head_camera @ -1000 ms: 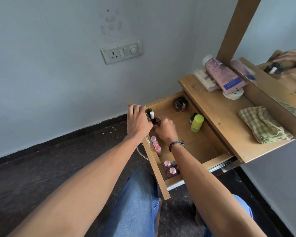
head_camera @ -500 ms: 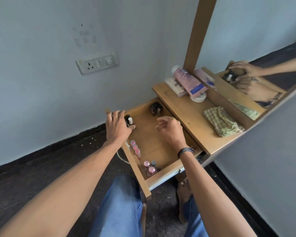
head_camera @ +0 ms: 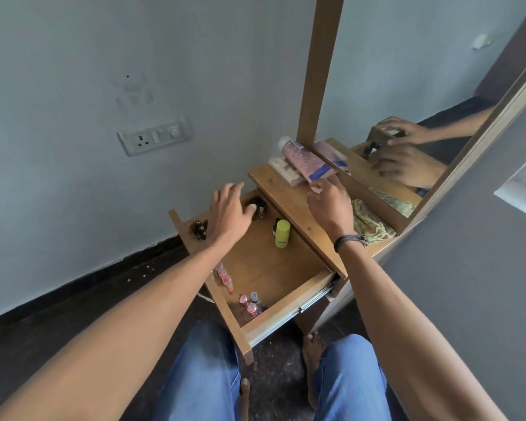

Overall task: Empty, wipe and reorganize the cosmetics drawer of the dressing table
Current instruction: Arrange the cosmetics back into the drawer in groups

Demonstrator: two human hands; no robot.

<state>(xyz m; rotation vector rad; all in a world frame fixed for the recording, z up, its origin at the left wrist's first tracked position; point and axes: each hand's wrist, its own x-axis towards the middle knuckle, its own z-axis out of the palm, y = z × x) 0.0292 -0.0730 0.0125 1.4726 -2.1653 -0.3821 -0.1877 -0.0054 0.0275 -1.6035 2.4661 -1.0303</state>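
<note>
The wooden drawer [head_camera: 286,317] of the dressing table stands pulled out. Inside it are dark small bottles [head_camera: 200,230] in the far left corner, more dark bottles [head_camera: 260,208] at the back, a lime-green bottle [head_camera: 282,233], pink-capped tubes [head_camera: 224,276] along the left wall and small pink bottles [head_camera: 249,305] at the near corner. My left hand [head_camera: 230,212] hovers with fingers spread over the drawer's far left part, holding nothing. My right hand [head_camera: 328,202] is raised over the tabletop near the pink tube [head_camera: 301,158], fingers loosely bent, empty.
A checked cloth [head_camera: 369,224] lies on the tabletop [head_camera: 289,197] by the mirror [head_camera: 407,95]. A flat white pack [head_camera: 281,168] lies under the pink tube. A switch plate [head_camera: 154,136] is on the wall. My knees and bare foot are below the drawer.
My left hand let go of the bottles in the far left corner and lifted toward the drawer's back. My right hand rose out of the drawer up to the tabletop near the pink tube.
</note>
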